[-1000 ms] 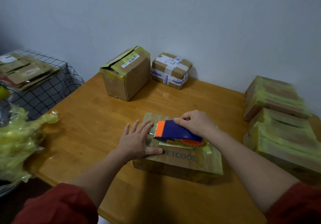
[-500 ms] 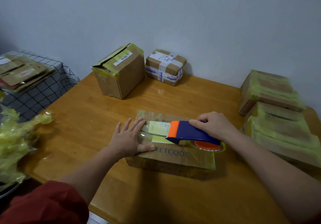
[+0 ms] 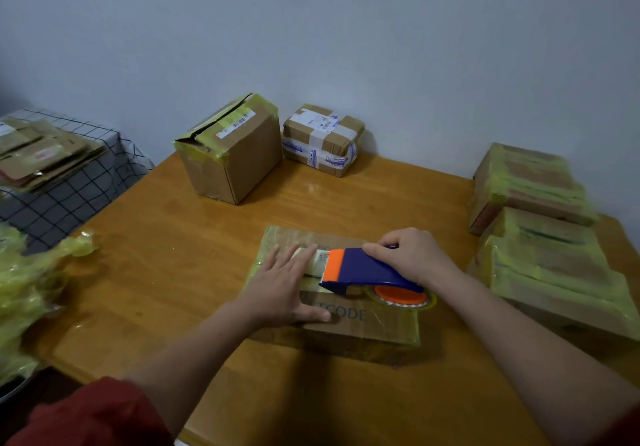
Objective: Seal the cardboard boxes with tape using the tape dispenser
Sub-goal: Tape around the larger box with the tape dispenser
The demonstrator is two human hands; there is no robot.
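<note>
Currently, step judged: taping stroke. Flat cardboard box [image 3: 367, 324], lower centre of bench [image 3: 166, 258]; left grip [image 3: 280, 290] spread flat, pressing it; right grip [image 3: 412, 255] clamped round tape dispenser [image 3: 363, 269]. Next, likely: steady pull, cut at edge.

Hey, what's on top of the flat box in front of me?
On the flat box: the left hand pressing flat, the blue tape dispenser gripped by the right hand, and a pale label. The seam beneath them is covered.

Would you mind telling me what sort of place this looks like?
Probably a home parcel-packing spot: taped boxes stacked on a wooden table, flattened cartons alongside, and a tape dispenser in use.
</note>
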